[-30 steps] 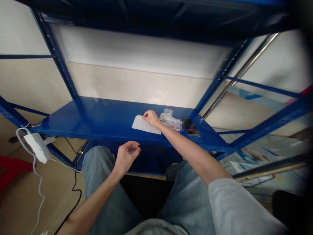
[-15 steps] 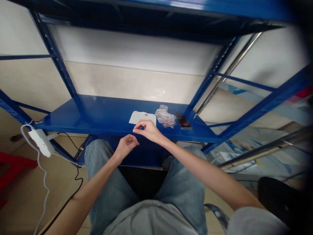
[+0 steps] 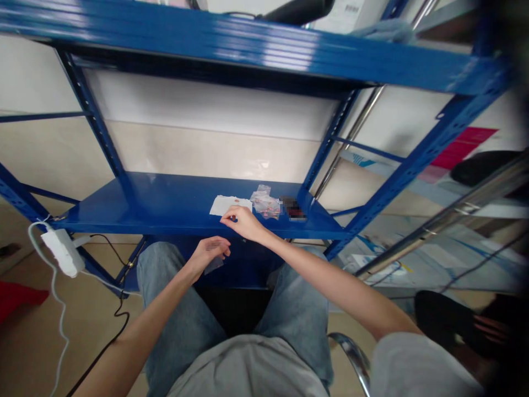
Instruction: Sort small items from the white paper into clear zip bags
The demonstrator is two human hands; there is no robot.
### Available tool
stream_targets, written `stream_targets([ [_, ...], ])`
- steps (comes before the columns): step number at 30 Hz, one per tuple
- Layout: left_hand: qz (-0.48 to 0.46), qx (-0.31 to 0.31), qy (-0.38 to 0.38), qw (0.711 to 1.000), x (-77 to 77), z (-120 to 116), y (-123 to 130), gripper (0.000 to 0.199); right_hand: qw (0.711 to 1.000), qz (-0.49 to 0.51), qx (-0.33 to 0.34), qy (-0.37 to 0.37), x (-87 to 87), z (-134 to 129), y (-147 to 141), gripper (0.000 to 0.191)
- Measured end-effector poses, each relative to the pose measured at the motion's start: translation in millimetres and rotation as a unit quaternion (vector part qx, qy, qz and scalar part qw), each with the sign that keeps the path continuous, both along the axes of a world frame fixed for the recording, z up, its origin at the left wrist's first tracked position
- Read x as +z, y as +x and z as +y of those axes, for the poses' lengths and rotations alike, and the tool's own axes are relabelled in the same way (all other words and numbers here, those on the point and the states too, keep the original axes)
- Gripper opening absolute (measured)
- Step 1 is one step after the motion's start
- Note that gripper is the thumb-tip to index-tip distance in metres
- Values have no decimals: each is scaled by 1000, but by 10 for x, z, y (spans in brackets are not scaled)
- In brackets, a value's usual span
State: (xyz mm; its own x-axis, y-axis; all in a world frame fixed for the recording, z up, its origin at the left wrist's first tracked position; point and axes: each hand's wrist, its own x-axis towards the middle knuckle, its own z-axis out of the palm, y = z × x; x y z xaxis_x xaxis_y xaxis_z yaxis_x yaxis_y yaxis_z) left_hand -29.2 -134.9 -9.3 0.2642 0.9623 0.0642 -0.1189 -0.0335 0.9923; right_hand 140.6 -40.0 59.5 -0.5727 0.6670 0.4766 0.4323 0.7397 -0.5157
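Note:
My right hand (image 3: 243,223) rests at the front edge of a blue metal shelf (image 3: 165,204), its fingertips pinched together just below a white paper sheet (image 3: 225,205). Whether they hold anything is too small to tell. To the right of the paper lie clear plastic bags (image 3: 265,203) with small red-marked items inside, then a blurred dark object (image 3: 293,209). Below the shelf, my left hand (image 3: 209,252) is curled around a small clear plastic piece (image 3: 214,266), which hangs out beneath it.
A white power strip (image 3: 61,252) with white and black cables hangs at the shelf's left end. Blue uprights (image 3: 330,149) and an upper shelf (image 3: 206,41) frame the space. My jeans-clad knees (image 3: 165,275) sit below the shelf. A chrome rail (image 3: 438,220) runs at the right.
My right hand has moved off the paper to the shelf's front edge. The clear piece now shows below my left hand, not in its palm. The view has tilted, showing more of the upper shelf.

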Motion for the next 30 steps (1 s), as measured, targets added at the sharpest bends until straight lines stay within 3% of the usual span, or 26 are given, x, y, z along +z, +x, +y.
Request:
stream_targets([
  [5,-36,-7,-8,999,21,-25,56,36,986,29,-163,-18,-41,956,328,16],
  [8,-58,-6,-18,998,64,-56,90,34,985,-27,-164,-36,-152,1429,438,18],
  [12,-86,7,-45,995,104,-64,115,33,987,-64,-141,-37,-307,1792,452,22],
  [21,-84,19,-87,992,98,-45,135,39,993,-52,-30,-100,-538,2091,473,15],
  [30,-77,20,-106,991,99,-69,151,42,991,-28,-65,-118,-588,2022,437,8],
])
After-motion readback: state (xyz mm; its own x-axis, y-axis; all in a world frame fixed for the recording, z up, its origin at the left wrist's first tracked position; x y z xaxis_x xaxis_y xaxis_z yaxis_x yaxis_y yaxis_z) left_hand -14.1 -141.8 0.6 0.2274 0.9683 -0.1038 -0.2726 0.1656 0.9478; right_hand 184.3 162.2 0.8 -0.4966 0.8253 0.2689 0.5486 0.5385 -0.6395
